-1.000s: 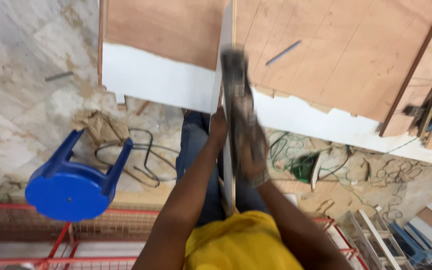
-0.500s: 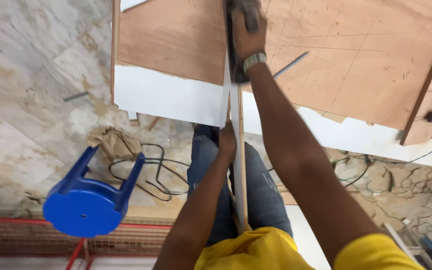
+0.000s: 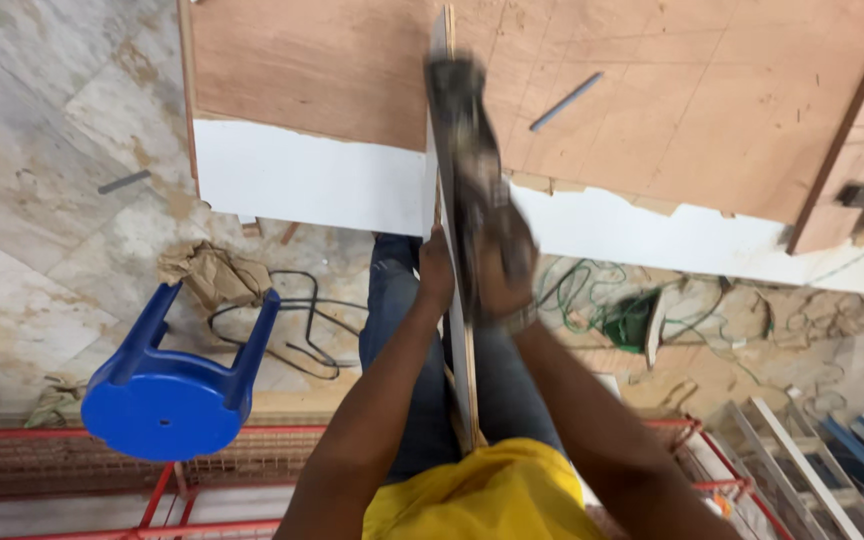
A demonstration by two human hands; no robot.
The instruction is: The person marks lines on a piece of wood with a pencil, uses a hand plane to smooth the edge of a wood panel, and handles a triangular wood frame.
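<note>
Stool (image 3: 167, 395) first, far to your left: a blue plastic one, tipped over on the marble floor (image 3: 32, 150), with crumpled brown paper (image 3: 207, 272) and a loop of black cable (image 3: 292, 320) just beside it. Moving inward, your left hand (image 3: 436, 268) presses against the left face of the thin board (image 3: 464, 370) that stands on edge between your knees, its fingers clenched lightly on that strip. Just right of it, your right hand (image 3: 500, 262) has a tight grip on the dark hand tool (image 3: 467, 130), blurred, which rides along the board's top edge near the lip of the plywood desk (image 3: 712, 110). A grey pencil-like stick (image 3: 565, 101) lies on that desk further right. Below the desk's white edge, green cable (image 3: 592, 300) tangles across the floor, and white frames (image 3: 792, 460) lean at the far right.
</note>
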